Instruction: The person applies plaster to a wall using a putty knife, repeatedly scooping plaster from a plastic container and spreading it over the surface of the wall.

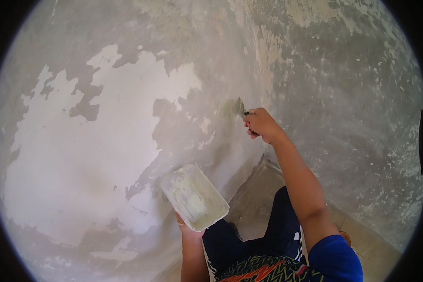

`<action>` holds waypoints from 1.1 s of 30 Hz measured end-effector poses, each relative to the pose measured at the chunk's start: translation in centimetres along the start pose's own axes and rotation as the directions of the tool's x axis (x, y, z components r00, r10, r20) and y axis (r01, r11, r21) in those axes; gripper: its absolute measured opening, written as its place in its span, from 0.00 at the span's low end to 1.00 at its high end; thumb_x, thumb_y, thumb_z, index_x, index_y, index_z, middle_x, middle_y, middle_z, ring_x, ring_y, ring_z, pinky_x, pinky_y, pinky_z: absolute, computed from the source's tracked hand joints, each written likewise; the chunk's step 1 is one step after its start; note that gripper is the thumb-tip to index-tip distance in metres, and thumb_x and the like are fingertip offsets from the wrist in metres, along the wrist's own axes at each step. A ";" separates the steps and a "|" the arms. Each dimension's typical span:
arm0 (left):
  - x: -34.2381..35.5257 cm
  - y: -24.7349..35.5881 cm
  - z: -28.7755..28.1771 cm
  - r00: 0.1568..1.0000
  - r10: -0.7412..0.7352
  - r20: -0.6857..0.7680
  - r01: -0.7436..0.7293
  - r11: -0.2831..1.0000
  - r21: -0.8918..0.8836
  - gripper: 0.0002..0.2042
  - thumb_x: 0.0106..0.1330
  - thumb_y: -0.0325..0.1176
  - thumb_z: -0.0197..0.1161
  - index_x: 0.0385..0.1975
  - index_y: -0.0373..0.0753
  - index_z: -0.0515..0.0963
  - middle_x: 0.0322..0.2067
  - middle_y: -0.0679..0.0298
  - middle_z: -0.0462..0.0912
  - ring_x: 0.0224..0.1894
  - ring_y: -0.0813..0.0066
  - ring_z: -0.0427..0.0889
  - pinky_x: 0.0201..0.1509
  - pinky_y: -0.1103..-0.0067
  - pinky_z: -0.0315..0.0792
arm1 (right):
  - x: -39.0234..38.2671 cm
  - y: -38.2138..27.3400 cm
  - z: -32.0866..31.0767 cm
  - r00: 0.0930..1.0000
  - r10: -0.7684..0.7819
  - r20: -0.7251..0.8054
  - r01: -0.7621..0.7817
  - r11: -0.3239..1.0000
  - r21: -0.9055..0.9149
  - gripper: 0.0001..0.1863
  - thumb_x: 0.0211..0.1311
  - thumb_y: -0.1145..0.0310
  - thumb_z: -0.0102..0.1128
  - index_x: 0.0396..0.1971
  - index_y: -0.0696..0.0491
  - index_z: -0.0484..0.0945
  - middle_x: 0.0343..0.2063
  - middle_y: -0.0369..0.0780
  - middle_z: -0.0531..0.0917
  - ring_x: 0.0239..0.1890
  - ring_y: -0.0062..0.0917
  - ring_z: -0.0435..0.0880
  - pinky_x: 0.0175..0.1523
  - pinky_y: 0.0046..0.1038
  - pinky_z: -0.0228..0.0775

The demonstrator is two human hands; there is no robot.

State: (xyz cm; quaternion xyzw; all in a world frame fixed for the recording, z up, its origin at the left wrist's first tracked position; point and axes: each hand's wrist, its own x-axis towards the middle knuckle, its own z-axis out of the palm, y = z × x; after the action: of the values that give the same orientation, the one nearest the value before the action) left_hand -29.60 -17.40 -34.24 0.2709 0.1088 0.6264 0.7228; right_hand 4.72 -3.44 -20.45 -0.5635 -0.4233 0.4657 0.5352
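Note:
My right hand [262,124] is closed around the handle of a putty knife [240,106]. Its blade stands against the wall [211,56] near the corner, beside a damp, greenish-grey smear of filler [227,109]. Lower and to the left, my left hand [189,226] supports a shallow, whitish plastic tray [211,189] from beneath, tilted toward me. Pale putty [192,199] coats the tray's bottom and sides. Most of the left fingers are hidden behind the tray.
A large white patch [113,127] with ragged edges covers much of the left wall. On the right, a second grey wall [343,103] with flaking spots meets it at a corner. The floor [256,202] shows around my legs. A small orange-brown object [345,237] sits behind my right elbow.

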 end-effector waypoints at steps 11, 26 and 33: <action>0.3 -1.8 -0.4 1.000 -0.023 0.015 0.023 0.999 -0.023 0.36 0.74 0.59 0.57 0.74 0.44 0.62 0.70 0.60 0.71 0.69 0.59 0.72 0.71 0.58 0.70 | -5.5 3.8 8.2 0.804 -0.595 0.027 0.471 0.608 -0.639 0.27 0.62 0.72 0.61 0.61 0.66 0.72 0.36 0.56 0.80 0.33 0.49 0.84 0.38 0.45 0.78; 0.5 0.2 0.2 0.996 -0.005 0.090 0.015 0.994 -0.106 0.31 0.73 0.52 0.61 0.72 0.46 0.68 0.69 0.61 0.73 0.70 0.56 0.72 0.74 0.56 0.66 | -8.0 4.3 4.9 0.679 -0.721 -0.140 0.601 0.655 -0.458 0.28 0.60 0.78 0.60 0.63 0.64 0.72 0.39 0.53 0.79 0.38 0.51 0.81 0.43 0.45 0.73; -0.2 2.8 3.5 0.993 0.115 0.024 -0.114 0.993 -0.030 0.34 0.74 0.57 0.57 0.75 0.48 0.63 0.71 0.61 0.69 0.71 0.57 0.70 0.73 0.55 0.67 | -2.6 3.2 14.4 0.660 -0.687 -0.303 0.537 0.714 -0.450 0.34 0.63 0.74 0.59 0.68 0.70 0.62 0.43 0.57 0.76 0.43 0.51 0.80 0.47 0.46 0.74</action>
State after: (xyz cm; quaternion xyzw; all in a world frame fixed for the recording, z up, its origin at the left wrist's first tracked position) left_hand -30.26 -18.25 -29.93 0.2743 0.0747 0.6647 0.6909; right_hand -10.00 -3.21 -23.36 -0.5553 -0.5238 0.0356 0.6450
